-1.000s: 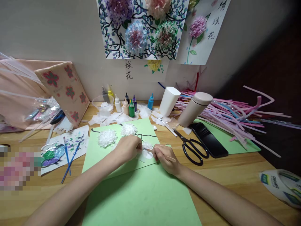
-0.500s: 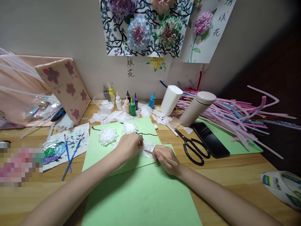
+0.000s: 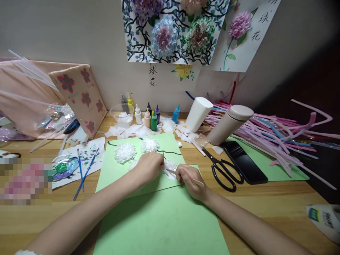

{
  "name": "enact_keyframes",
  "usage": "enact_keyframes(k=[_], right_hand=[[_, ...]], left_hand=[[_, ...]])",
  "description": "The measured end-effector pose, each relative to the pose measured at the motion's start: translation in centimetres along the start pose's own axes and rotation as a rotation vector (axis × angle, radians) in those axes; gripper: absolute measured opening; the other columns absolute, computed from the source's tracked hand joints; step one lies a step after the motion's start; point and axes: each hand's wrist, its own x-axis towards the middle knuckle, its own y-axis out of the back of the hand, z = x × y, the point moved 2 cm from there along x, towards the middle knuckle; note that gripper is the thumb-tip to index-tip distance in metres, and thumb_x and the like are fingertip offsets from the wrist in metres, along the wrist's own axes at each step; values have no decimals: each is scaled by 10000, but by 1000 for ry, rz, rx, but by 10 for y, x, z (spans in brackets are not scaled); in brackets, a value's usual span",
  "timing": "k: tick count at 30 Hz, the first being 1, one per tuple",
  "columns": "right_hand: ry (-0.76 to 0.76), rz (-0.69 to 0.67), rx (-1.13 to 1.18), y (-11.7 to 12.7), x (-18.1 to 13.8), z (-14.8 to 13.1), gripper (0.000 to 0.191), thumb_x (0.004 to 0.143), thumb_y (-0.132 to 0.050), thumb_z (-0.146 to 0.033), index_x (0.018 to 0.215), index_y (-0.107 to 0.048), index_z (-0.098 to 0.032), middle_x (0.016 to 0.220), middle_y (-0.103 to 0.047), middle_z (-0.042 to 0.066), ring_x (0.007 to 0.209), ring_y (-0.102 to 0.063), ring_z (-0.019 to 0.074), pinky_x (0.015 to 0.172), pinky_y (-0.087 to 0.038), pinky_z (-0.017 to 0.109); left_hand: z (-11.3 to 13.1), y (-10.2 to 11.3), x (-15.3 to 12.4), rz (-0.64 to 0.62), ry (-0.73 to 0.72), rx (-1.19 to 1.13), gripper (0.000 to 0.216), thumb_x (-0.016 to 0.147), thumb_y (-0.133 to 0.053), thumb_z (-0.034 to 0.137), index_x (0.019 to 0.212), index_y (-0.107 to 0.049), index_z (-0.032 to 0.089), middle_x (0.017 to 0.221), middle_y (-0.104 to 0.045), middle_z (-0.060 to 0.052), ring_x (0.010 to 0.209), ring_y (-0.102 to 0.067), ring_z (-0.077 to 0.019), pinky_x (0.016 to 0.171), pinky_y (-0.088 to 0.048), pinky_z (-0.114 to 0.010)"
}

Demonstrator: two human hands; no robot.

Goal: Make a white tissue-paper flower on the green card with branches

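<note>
Over the green sheet [image 3: 110,182], my left hand [image 3: 151,164] is closed in a pinch at a clump of white paper [image 3: 170,174]; its fingertips hide whatever is between them. My right hand [image 3: 192,179] grips a thin wooden stick [image 3: 198,182], its tip pointing left into the same white paper. Two fluffy white paper flowers [image 3: 125,153] sit on the sheet beyond my left hand, near a drawn dark branch line [image 3: 170,152]. A second green sheet [image 3: 162,219] lies nearer to me, under my forearms.
Black-handled scissors [image 3: 225,173], a phone [image 3: 245,163] and a tilted beige flask [image 3: 230,124] lie or stand to the right. Small paint bottles [image 3: 153,122] and white paper scraps [image 3: 119,131] line the back. Crossed blue brushes [image 3: 81,173] rest left beside a paint palette [image 3: 65,168].
The whole view has shifted a little, so things appear further right. Both hands stay at the white paper, and the stick remains in my right hand.
</note>
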Motion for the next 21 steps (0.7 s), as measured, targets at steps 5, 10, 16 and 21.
enact_keyframes(k=[5, 10, 16, 21], right_hand=[[-40, 12, -8, 0, 0, 1, 409, 987, -218, -305, 641, -412, -204, 592, -431, -8, 552, -427, 133, 575, -345, 269], [23, 35, -15, 0, -2, 1, 413, 986, -219, -307, 638, -416, -202, 593, -437, -5, 557, -435, 133, 573, -350, 266], [44, 18, -36, 0, -1, 0, 415, 985, -214, -310, 635, -411, -205, 585, -428, -5, 561, -431, 137, 572, -353, 270], [20, 4, -54, -2, 1, 0, 396, 984, -220, -300, 638, -390, -208, 584, -415, -6, 559, -424, 141, 564, -344, 273]], left_hand=[[0, -2, 1, 14, -4, 16, 188, 764, -454, 163, 757, -640, 192, 796, -700, -38, 721, -613, -189, 538, -317, -258], [0, -2, 0, 13, 1, 13, 185, 745, -457, 149, 746, -636, 194, 778, -695, -37, 700, -609, -189, 532, -316, -261], [0, -3, 0, 19, 5, 4, 183, 752, -462, 162, 758, -642, 192, 777, -693, -42, 705, -610, -191, 543, -329, -263], [1, -2, -1, 12, 1, 4, 197, 751, -449, 145, 745, -642, 184, 767, -690, -53, 716, -613, -194, 554, -340, -266]])
